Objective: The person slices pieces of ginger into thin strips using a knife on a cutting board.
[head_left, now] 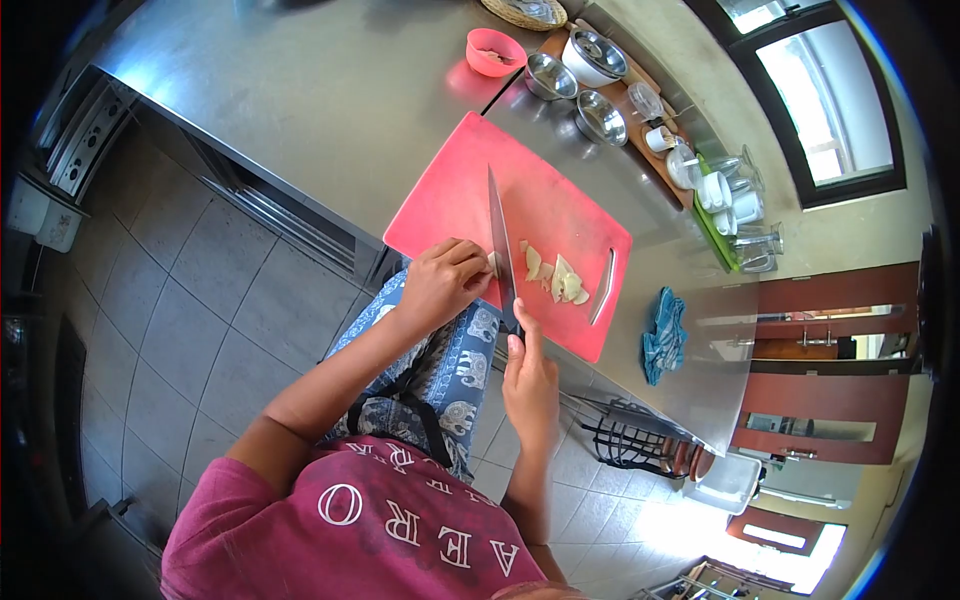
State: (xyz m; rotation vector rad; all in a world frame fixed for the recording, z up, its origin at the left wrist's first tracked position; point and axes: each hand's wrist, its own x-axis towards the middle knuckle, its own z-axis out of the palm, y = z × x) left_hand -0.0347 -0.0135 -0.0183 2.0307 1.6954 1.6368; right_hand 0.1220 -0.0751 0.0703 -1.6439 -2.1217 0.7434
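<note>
A red cutting board [450, 190] lies on the steel counter, with a slot handle at its right end. My right hand [530, 380] is closed round the handle of a long kitchen knife [502, 235]. The blade points away from me across the board. Left of the blade, my left hand [450, 283] has its fingers bunched on a small pale piece of food [492, 263], mostly hidden under the fingertips. Thin pale slices [566, 282] lie in a loose pile right of the knife; I cannot tell what food they are.
Behind the board stand a pink bowl [495, 52] with scraps inside and steel bowls [601, 118]. White cups [714, 191] and glasses sit on a green tray [718, 238] by the wall. A crumpled blue cloth [664, 336] lies right of the board on the counter [300, 100].
</note>
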